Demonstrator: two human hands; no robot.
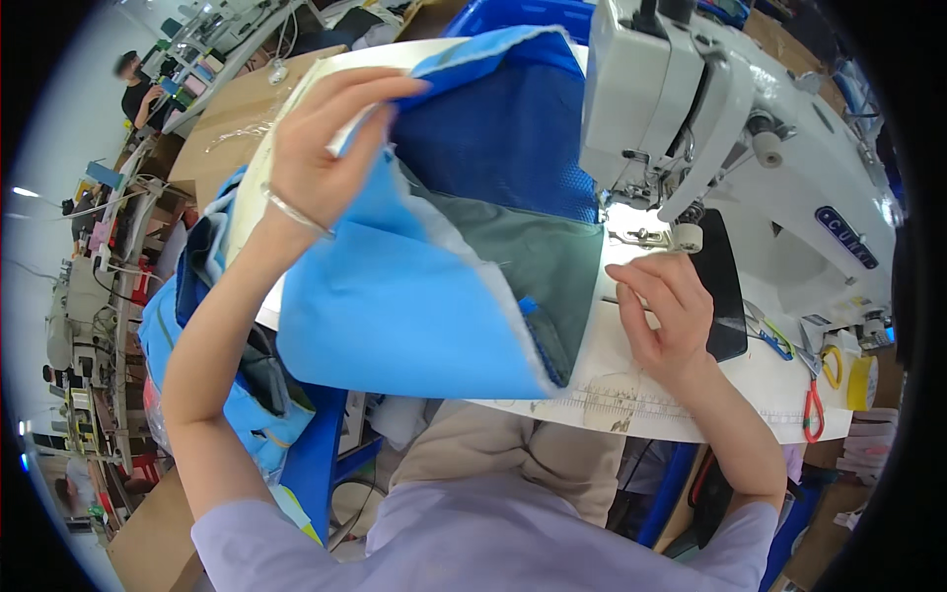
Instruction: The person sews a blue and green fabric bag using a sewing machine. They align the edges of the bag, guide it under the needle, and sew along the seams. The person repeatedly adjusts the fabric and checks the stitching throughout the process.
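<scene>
A bright blue fabric piece (395,306) with a grey-green lining (533,247) and a darker blue panel (493,128) lies across the sewing table, its right edge by the needle area. At its upper left, my left hand (330,148) has its fingers closed around a raised edge of the blue fabric, slightly blurred. My right hand (671,311) is just below the presser foot (646,237), right of the fabric and apart from it. Its thumb and fingers come together in a pinch; whatever is between them is too small to name.
The white sewing machine (641,99) stands at the upper right. Scissors with red handles (813,409), blue-handled snips (774,340) and yellow tape (861,383) lie at the right. More blue fabric (212,335) hangs off the left side. A person (138,94) sits at the far left.
</scene>
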